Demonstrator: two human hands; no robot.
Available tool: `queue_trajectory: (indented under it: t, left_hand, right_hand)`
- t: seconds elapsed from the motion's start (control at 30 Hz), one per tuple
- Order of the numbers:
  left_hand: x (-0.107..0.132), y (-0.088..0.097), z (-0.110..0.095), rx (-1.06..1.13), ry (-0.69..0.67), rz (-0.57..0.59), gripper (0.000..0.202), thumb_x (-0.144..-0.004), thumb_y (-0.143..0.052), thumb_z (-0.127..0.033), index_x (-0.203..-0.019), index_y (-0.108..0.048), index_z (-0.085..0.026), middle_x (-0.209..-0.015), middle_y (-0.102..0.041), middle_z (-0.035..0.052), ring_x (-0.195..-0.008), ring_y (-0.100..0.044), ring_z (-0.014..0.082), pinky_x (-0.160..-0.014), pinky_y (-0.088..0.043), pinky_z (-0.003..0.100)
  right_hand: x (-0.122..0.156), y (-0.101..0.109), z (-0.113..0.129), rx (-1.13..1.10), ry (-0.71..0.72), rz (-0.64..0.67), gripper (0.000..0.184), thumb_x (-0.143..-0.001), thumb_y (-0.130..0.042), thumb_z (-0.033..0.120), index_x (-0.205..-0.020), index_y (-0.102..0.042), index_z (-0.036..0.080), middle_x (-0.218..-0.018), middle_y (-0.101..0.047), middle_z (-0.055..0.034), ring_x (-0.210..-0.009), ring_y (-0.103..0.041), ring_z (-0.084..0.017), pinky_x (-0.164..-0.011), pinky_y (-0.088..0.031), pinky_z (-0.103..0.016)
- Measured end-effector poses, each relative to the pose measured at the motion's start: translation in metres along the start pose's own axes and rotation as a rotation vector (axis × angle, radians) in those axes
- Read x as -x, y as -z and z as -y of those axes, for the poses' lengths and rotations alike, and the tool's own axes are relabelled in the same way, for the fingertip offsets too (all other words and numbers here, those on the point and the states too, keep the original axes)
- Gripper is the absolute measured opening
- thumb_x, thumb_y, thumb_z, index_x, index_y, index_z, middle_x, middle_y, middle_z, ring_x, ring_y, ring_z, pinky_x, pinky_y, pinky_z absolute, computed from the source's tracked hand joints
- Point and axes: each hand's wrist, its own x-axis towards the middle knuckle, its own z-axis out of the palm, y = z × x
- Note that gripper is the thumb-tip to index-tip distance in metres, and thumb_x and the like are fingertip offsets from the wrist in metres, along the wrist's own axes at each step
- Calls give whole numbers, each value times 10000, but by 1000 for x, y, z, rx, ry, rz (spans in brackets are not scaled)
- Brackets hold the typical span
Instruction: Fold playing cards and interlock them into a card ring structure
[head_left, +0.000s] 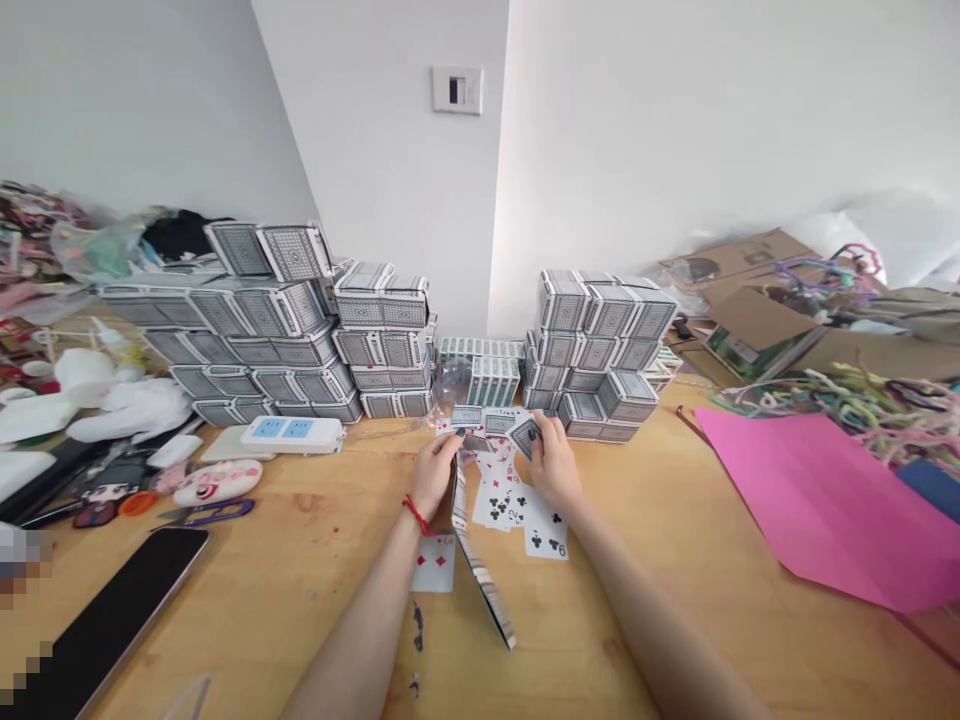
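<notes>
My left hand [435, 474], a red string round its wrist, is closed on the upper end of a long, narrow strip of joined playing cards [480, 575]. The strip is seen nearly edge-on and slants down towards me. In my right hand [556, 464] a patterned-back playing card [523, 434] is pinched between thumb and fingers; whether it is one card or several I cannot tell. Loose playing cards [495, 503] lie face up between and below my hands. A six of clubs [545, 530] is near my right wrist, and a diamond card [435, 570] lies under my left forearm.
Stacked blocks made of cards stand behind on the left [262, 330] and right [600, 340], with green-white card boxes [495, 378] between. To the left are a power strip [292, 434], purple snips [217, 512] and a phone [120, 620]. Pink paper [817, 510] and yarn [847, 400] lie right.
</notes>
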Motion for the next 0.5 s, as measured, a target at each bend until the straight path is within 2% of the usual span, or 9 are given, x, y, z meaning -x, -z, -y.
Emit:
queue_trajectory:
  t: [0.07, 0.13, 0.23, 0.3, 0.37, 0.5]
  left_hand:
    - [0, 0, 0, 6, -4, 4, 220, -657, -631, -327, -771, -679, -145, -865, -678, 53, -883, -600, 212, -763, -506, 339]
    - [0, 0, 0, 1, -8, 2, 223, -655, -632, -334, -765, -677, -145, -851, -680, 48, -859, -605, 208, -756, -509, 338]
    - [0, 0, -1, -2, -8, -11, 228, -655, -632, -344, -763, -677, -147, -833, -683, 38, -835, -612, 202, -750, -511, 335]
    - [1, 0, -2, 14, -4, -20, 246, -659, -627, -344, -800, -679, -149, -838, -685, 39, -825, -618, 199, -741, -513, 331]
    - [1, 0, -4, 23, 9, -37, 277, -668, -615, -347, -857, -678, -154, -841, -689, 44, -804, -626, 198, -719, -517, 327]
    - [-1, 1, -5, 10, 20, -54, 310, -671, -608, -359, -898, -676, -158, -858, -693, 50, -785, -632, 199, -680, -522, 313]
  right_hand:
    - [1, -1, 5, 23, -29, 43, 449, -835, -391, 248, -1278, -356, 181, -994, -474, -104, -884, -526, -231, -766, -469, -371]
    - [3, -4, 7, 23, -18, 82, 608, -776, -500, 297, -1332, -285, 179, -1017, -449, -111, -931, -513, -254, -778, -473, -388]
    - [6, -9, 4, -23, 45, 136, 727, -722, -509, 189, -1380, -199, 179, -1107, -440, -132, -1045, -468, -265, -851, -448, -413]
    - [7, -10, 1, -61, 81, 146, 680, -717, -433, 100, -1366, -259, 198, -1127, -486, -119, -1071, -456, -250, -902, -416, -430]
    - [7, -10, -1, -115, 110, 125, 616, -711, -376, 53, -1302, -390, 225, -1105, -556, -88, -1063, -473, -232, -928, -398, -431]
    - [5, -5, 2, -227, 113, 80, 483, -713, -362, 57, -1098, -590, 240, -1088, -614, -53, -1020, -541, -201, -900, -428, -371]
